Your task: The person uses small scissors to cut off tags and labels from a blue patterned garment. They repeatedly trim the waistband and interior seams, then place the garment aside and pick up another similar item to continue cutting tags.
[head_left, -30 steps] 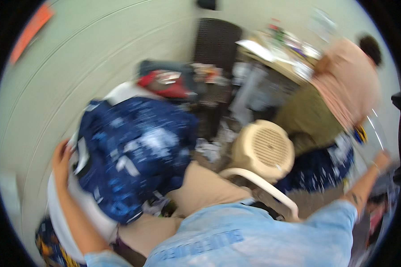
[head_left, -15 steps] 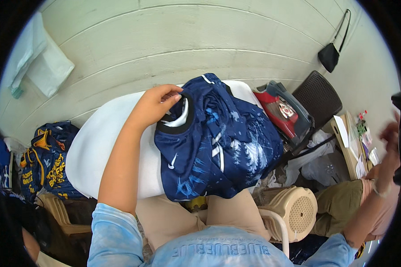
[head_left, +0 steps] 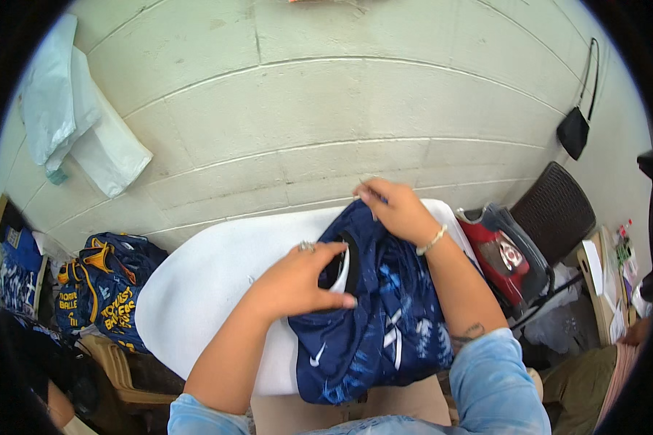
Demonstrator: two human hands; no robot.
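Observation:
A dark blue jersey (head_left: 374,312) with white and light-blue print lies bunched on a white padded ironing board (head_left: 218,268). My left hand (head_left: 301,281), a ring on one finger, rests over the black-edged collar with thumb and forefinger spread apart. White cloth shows inside the neck opening. At the jersey's far shoulder, my right hand (head_left: 392,206) is closed, its fingers pinching the dark blue fabric. A pale bracelet circles that wrist.
A red and grey iron (head_left: 504,250) stands right of the board, before a dark woven chair (head_left: 555,210). More navy and yellow jerseys (head_left: 105,286) are piled at left, above a tan plastic stool (head_left: 112,366). Another person's leg (head_left: 580,388) shows at lower right.
My right hand has come from the far right onto the jersey's far shoulder. My left hand has shifted from the collar's far edge to span its opening. The view has tilted upward.

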